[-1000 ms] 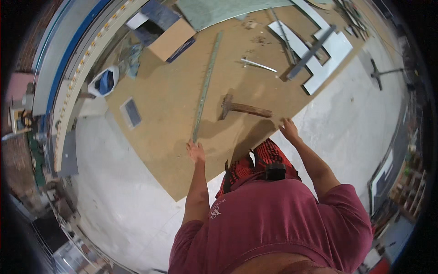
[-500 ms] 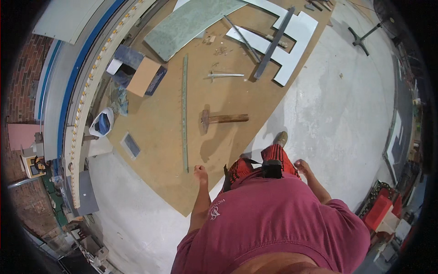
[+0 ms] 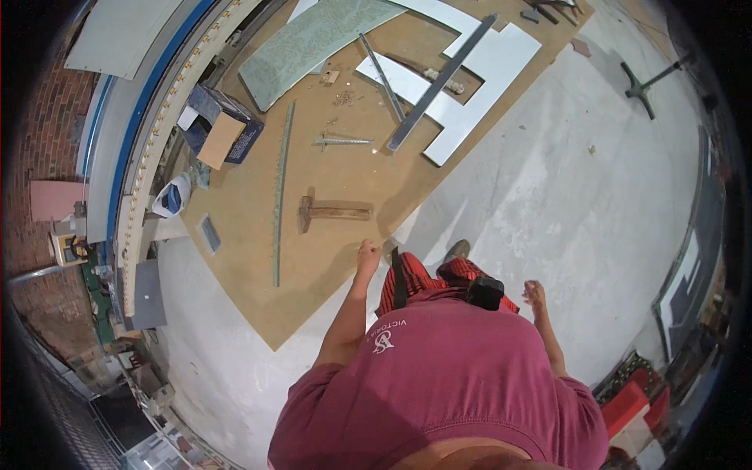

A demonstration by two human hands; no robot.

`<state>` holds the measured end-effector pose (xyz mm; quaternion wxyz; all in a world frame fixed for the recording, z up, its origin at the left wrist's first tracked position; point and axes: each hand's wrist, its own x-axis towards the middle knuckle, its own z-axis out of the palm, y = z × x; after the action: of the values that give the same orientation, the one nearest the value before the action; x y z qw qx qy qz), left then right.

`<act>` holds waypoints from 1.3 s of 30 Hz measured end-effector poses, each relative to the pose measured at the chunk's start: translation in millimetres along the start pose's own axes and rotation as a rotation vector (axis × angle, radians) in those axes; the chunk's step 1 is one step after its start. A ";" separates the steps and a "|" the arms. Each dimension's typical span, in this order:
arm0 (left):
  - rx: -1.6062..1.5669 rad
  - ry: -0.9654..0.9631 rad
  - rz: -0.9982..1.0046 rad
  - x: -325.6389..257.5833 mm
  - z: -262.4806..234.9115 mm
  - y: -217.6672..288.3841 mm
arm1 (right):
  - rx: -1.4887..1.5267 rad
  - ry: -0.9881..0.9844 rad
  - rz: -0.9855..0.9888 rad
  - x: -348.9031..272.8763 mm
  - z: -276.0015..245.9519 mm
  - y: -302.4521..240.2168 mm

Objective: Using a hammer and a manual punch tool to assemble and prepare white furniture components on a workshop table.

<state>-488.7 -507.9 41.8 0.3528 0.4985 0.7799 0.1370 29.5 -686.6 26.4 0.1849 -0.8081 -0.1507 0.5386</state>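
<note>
On the board (image 3: 258, 235) a strip (image 3: 280, 196) is laid lengthwise away from the body, a mallet (image 3: 333, 211) is seen crosswise, nearer the empty loosely curled left hand (image 3: 367, 254) than the empty right hand (image 3: 534, 294).

Left hand (image 3: 367, 256) near hammer (image 3: 333, 211) (untouched)

— Where are we standing?

— In a fabrication workshop, we'd say. We look down on a bare grey concrete floor (image 3: 548, 196) with a large brown fibreboard sheet (image 3: 329, 258) laid flat on it.

— What marks it as a workshop?

— On the board we see a wooden-handled hammer (image 3: 333, 211), a long thin metal strip (image 3: 279, 196), grey metal bars (image 3: 442, 78) across white cut-out panels (image 3: 501, 63), and an open cardboard box (image 3: 219, 133). A brick wall (image 3: 39, 157) rises at our left.
</note>
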 end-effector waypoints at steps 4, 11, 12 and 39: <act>0.020 -0.057 0.160 13.0 35.1 37.6 | 0.098 -0.055 0.040 21.5 -49.8 2.9; -0.063 0.038 -0.021 118.1 19.9 140.2 | 0.049 -0.015 0.078 64.6 -61.2 -66.8; -0.054 0.130 -0.015 140.7 18.2 142.1 | 0.066 -0.091 -0.096 70.7 -60.4 -77.6; -0.158 0.731 -0.285 335.6 59.9 246.8 | -0.364 -0.445 -0.205 236.2 -159.9 -434.0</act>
<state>-364.8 -107.9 -0.2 0.1045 0.2748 0.9026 0.3145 246.8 -219.2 90.2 0.0527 -0.6708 -0.3622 0.6451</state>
